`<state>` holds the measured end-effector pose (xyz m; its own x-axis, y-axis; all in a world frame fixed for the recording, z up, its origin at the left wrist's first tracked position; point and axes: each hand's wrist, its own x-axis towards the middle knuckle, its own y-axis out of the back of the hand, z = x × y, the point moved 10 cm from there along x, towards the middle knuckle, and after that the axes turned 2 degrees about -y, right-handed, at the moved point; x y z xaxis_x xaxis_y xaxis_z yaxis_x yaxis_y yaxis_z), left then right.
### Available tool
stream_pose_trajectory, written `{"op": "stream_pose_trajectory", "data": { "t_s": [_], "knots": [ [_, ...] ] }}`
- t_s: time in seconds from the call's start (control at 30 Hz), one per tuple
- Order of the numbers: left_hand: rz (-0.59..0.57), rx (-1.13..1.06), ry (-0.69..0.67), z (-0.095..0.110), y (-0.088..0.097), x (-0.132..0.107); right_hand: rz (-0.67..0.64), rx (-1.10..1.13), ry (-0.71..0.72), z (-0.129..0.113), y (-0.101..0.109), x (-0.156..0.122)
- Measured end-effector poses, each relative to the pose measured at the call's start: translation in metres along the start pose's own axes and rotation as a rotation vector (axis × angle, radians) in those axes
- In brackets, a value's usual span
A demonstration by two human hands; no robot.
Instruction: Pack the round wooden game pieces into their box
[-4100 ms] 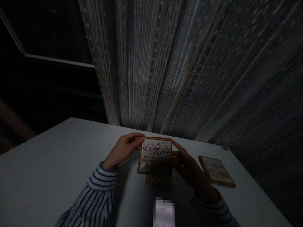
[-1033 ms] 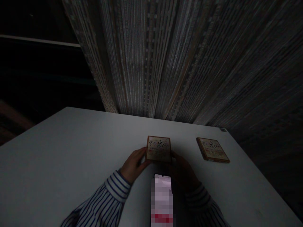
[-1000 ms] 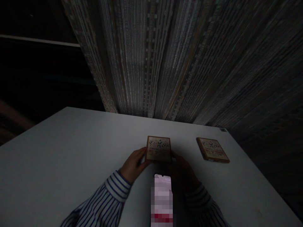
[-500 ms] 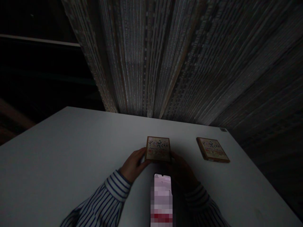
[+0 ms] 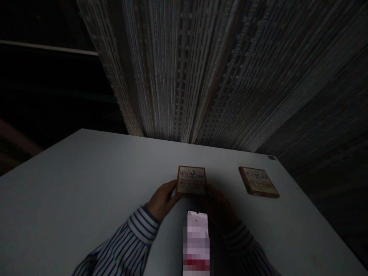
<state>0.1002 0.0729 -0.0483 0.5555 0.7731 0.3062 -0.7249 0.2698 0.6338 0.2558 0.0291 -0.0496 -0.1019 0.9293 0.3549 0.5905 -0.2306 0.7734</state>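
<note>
Between my two hands is a flat square box [image 5: 191,180] with a brown border, dark Chinese characters and a pale printed picture on its top. My left hand [image 5: 162,200] grips its left side, thumb at the near corner and fingers along the edge. On the opposite side, my right hand [image 5: 221,207] holds the box's right edge; it lies in deep shadow and its fingers show only in part. Just below the box, a phone [image 5: 197,237] with a lit, pixelated screen points away from me.
A second box [image 5: 258,181] of the same design lies to the right on the white table [image 5: 86,184]. Striped curtains [image 5: 178,76] hang behind the table's far edge. A small dark patch [image 5: 271,157] marks the far right corner. The room is dim.
The box has shifted very slightly to the left, and my right hand with it. My left hand, the phone and the second box look the same.
</note>
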Motion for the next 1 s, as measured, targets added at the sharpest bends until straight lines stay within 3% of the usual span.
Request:
{"op": "stream_pose_trajectory", "data": {
  "t_s": [0.33,0.53,1.0],
  "knots": [
    [0.090,0.086,0.032,-0.015,0.001,-0.006,0.050,-0.055,-0.024,0.009,-0.003,-0.005],
    [0.063,0.041,-0.029,-0.004,0.001,-0.003,0.057,-0.058,-0.007,0.006,-0.002,-0.005],
    [0.054,0.096,-0.020,-0.009,0.000,-0.006,0.028,-0.032,-0.024,0.000,-0.002,-0.003]
  ]
}}
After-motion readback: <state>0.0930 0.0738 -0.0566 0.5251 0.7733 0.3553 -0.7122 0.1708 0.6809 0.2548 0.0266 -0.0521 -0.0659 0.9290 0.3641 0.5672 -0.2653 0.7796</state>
